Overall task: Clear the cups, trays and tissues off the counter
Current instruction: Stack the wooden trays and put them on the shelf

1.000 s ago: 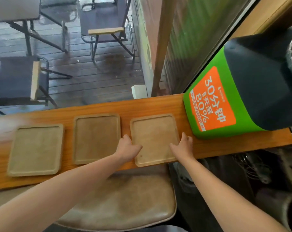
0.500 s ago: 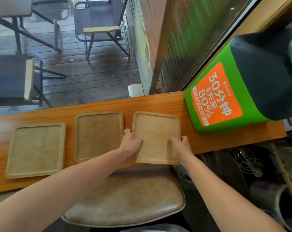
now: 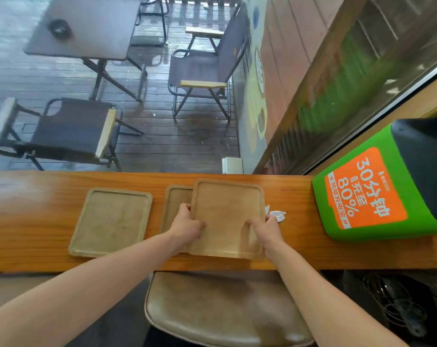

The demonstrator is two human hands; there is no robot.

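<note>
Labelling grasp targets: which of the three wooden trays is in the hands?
The rightmost square wooden tray, gripped by left hand and right hand, overlapping the middle tray. The left tray lies flat, untouched.

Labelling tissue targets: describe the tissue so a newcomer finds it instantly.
Start at the green charging box at the right end of the wooden counter. Left of it, beside the right hand gripping the lifted tray, lies the tissue: the only white, crumpled thing there.
</note>
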